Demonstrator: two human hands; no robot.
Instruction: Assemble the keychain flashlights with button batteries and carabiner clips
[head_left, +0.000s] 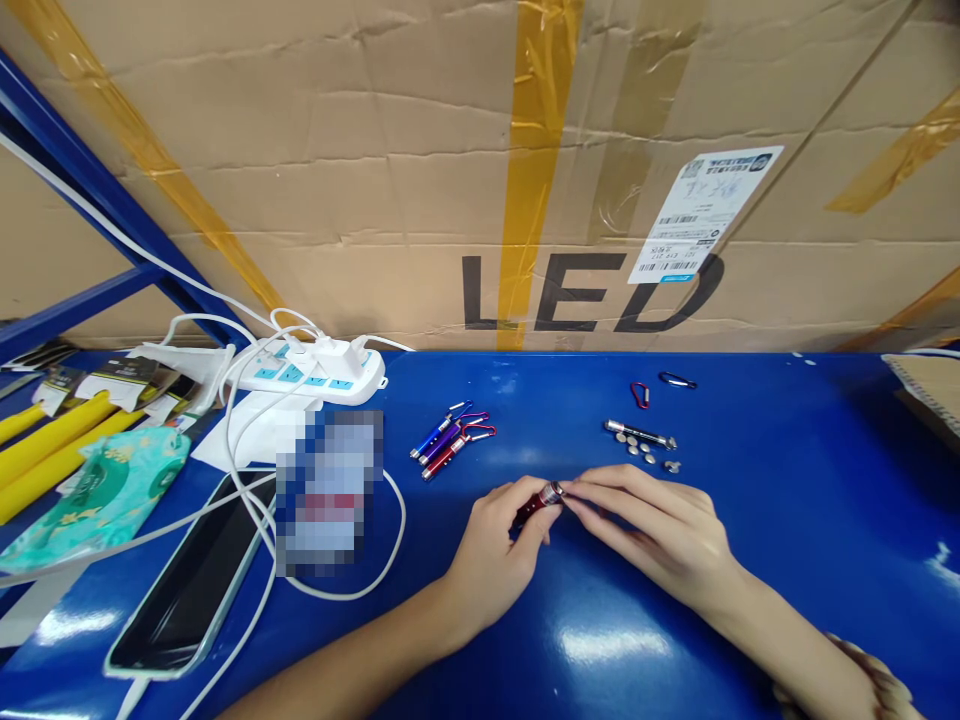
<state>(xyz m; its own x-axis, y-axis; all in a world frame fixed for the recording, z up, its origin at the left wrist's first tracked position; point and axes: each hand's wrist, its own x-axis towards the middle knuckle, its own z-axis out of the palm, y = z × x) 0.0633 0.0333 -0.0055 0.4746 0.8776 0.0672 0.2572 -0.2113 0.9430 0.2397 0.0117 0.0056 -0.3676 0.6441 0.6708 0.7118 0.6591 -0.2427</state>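
Note:
My left hand (495, 545) is wrapped around a small dark red keychain flashlight (537, 503) low over the blue table (787, 520). My right hand (649, 525) pinches the flashlight's silver end with its fingertips. Just beyond my hands lie a silver flashlight tube (637, 433) and several small round button cells (646, 452). To the left of them rest three finished keychain flashlights (448, 443) in blue, purple and red, each with a carabiner clip. Two loose carabiners, a red one (639, 394) and a dark blue one (677, 380), lie farther back.
A white power strip (315, 368) with plugged-in chargers and looping white cables sits at back left. A phone (193, 585) lies face up at front left beside a blurred packet (328, 505). Yellow-handled tools (45, 445) and a teal pouch (105, 495) are at far left. A large cardboard box (480, 170) walls the back.

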